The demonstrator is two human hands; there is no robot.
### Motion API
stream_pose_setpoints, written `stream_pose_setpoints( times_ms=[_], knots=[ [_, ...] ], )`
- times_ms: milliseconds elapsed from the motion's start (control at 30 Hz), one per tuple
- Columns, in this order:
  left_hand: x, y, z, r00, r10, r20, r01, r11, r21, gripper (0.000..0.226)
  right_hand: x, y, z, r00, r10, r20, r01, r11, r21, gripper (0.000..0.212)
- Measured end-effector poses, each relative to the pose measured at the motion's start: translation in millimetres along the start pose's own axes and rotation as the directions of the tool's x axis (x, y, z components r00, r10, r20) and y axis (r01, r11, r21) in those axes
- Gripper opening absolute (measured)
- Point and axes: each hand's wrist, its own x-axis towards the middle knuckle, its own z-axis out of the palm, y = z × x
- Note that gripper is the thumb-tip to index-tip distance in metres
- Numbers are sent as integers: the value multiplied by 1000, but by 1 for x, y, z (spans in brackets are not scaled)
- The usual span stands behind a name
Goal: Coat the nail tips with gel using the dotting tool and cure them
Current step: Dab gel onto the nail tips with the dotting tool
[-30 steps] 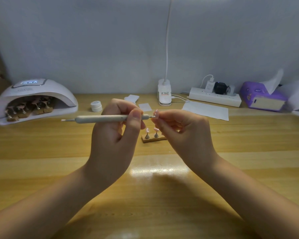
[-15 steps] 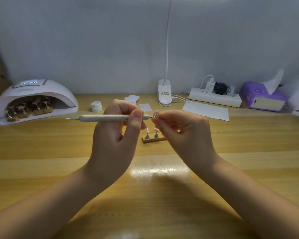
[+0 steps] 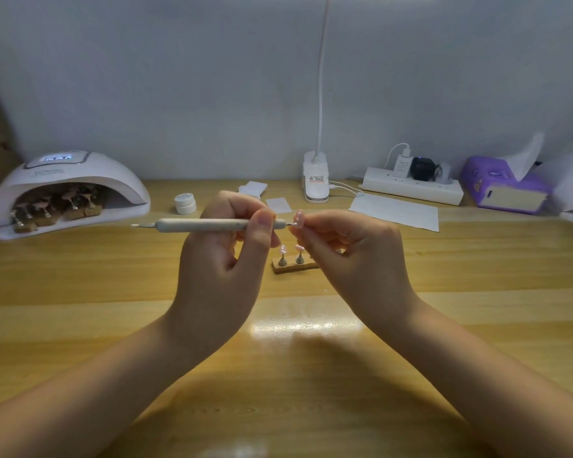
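Not much has changed here, honestly. The left hand (image 3: pixel 219 269) still pinches the long beige dotting tool with metal ends (image 3: pixel 212 224) between thumb and curled fingers, holding it level, and its right-hand metal point sits right at the small pink nail tip (image 3: pixel 299 218) that the right hand (image 3: pixel 351 256) pinches up in the air above the wooden table (image 3: pixel 80 276).

Compared with a second ago, the tool has slid a touch to the right, so less of its handle sticks out on the left side, while both hands stay put. That reads like tiny dabbing strokes, so the gel coat on this tip looks like it's mid-application (whether there's gel on the point is too small to tell).

Two more pink tips wait on the little wooden stand (image 3: pixel 293 266) just behind the hands. The white dome curing lamp (image 3: pixel 70 190) at far left has its display lit, with several stands inside. The small white gel pot (image 3: pixel 185 203) sits near it.
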Motion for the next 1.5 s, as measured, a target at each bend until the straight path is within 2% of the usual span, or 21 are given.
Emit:
stream_pose_setpoints(
  times_ms=[700,900,1133,1500],
  knots=[
    [0,1,1,1000,-20,-6,20,1000,3,11,0,1,0,1000,-12,3,12,1000,-21,12],
    [0,2,0,1000,-15,-24,13,998,-61,9,0,1,1,1000,-2,-1,2,1000,-12,11],
    [-2,8,0,999,12,34,-10,998,-68,10,0,0,1,1000,-5,-7,5,1000,5,8],
    [-1,6,1,999,12,41,-11,999,-42,13,-1,0,1,1000,15,0,-15,1000,16,9]
  ],
)
